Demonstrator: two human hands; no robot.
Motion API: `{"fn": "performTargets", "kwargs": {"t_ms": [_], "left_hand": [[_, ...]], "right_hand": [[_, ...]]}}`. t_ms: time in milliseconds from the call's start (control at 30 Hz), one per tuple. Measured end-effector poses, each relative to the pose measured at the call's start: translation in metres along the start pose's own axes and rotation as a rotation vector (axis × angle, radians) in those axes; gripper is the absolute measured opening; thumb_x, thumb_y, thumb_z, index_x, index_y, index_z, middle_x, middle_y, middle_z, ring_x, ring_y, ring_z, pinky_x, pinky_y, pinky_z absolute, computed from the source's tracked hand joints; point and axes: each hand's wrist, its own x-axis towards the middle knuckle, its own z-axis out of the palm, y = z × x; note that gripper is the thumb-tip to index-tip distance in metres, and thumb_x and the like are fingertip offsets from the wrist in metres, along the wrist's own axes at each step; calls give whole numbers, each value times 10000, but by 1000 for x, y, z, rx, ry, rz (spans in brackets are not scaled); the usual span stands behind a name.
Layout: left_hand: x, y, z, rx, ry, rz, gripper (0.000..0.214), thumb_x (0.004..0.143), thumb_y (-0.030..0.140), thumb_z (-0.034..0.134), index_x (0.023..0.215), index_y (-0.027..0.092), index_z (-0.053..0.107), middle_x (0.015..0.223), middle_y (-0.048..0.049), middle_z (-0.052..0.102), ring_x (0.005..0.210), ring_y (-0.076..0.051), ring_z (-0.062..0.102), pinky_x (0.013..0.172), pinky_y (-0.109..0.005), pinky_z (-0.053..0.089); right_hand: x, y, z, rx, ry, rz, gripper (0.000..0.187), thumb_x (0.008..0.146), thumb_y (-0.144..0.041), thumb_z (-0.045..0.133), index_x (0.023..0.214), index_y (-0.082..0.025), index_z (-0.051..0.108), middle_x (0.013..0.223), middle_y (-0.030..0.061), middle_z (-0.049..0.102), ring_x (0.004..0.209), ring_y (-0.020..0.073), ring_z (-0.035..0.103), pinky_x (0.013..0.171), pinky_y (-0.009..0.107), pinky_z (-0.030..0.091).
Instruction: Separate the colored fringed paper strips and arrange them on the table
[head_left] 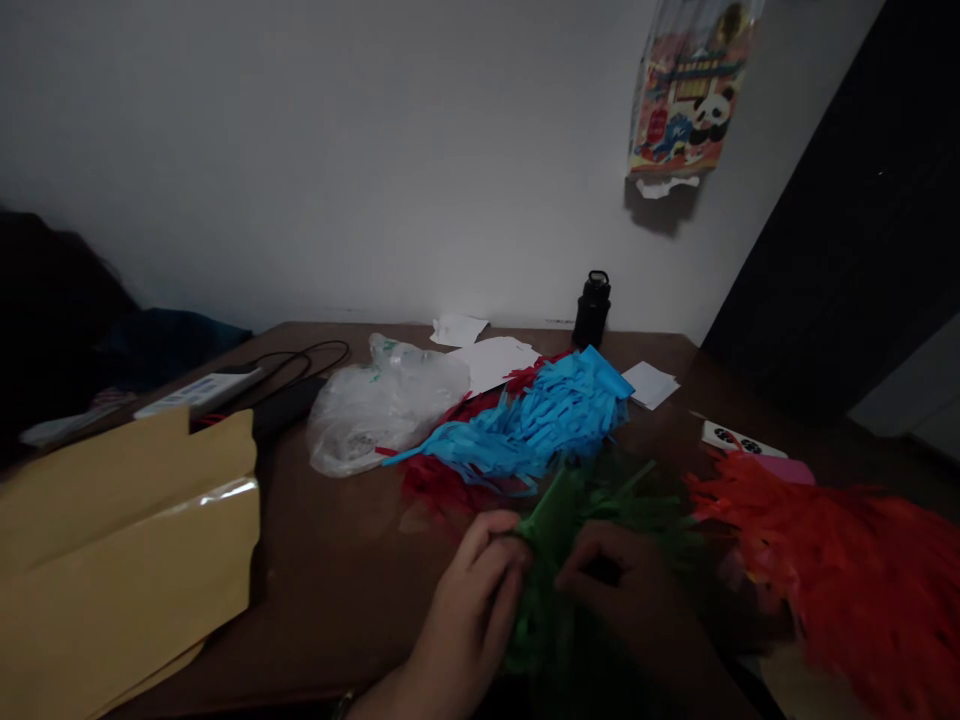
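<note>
Left hand (474, 600) pinches green fringed paper (553, 512), right hand (634, 578) grip unclear, at a brown table (322, 590) against a pale wall (337, 180).

No words, numbers or brands can be read. Blurred green print marks the translucent, crumpled plastic bag (382, 410) left of centre; 2 round black marks stand on the white rectangular card (739, 440) at right, their detail too small to tell.
</note>
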Motion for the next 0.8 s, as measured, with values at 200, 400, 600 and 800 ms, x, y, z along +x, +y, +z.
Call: {"fn": "performTargets", "kwargs": {"t_ms": [200,400,600,800], "left_hand": [[1,7,-5,42,-74,32,249,899,67,399,902,226,590,1027,-61,538,906,-178,572,757,-242,470],[4,16,-4,21,-94,-66,133,892,146,484,918,210,597,1036,-78,564,951,-209,582,793,-273,487],[7,18,-3,15,-82,-122,68,897,201,550,859,205,607,976,-59,585,900,-188,599,769,-242,480],[5,16,-4,-82,-96,-173,152,929,237,499,854,198,625,1000,-73,580,913,-195,595,770,-246,475]], "right_hand": [[1,-1,-4,102,-80,5,171,769,-267,646,625,-188,599,639,-38,541,647,126,506,603,224,374],[2,0,-5,104,-124,21,164,812,-259,621,665,-187,607,666,-41,544,683,127,513,631,217,378],[0,-1,-4,99,-151,-15,173,855,-271,597,704,-188,608,712,-34,568,718,130,534,664,220,387],[-3,3,0,-34,-53,-114,111,821,-203,619,713,-197,596,714,-33,574,707,138,546,657,241,395]]}}
